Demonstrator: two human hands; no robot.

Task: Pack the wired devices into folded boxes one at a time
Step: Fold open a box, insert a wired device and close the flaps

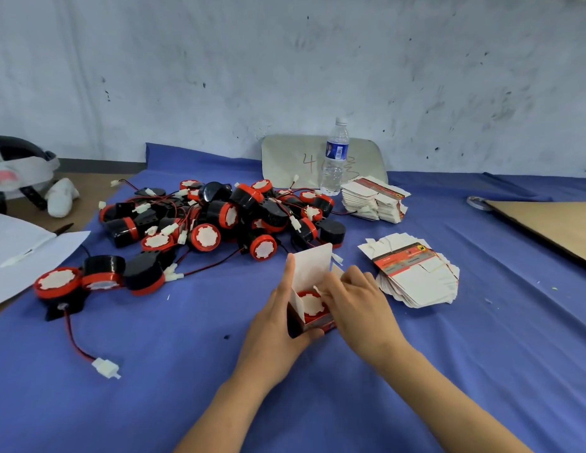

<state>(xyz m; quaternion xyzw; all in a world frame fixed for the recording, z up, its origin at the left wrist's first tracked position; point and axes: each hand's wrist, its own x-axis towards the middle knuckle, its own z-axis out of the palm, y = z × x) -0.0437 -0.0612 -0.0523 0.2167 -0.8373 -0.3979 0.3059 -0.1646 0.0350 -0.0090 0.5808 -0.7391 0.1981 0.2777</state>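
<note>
Open box central on surface, one device in it.
Device pile behind-left; flat box stacks right; bottle behind the far stack.

Left hand and right hand hold box containing device.

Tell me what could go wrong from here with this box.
1. The box is open with the device inside. As the right hand works at the opening, a wire or connector could get pinched when it closes.
2. Only the left hand grips the box, so a hard push could crush or tip it.
3. Wires in the pile are tangled, so pulling out the next device may drag others along.
</note>
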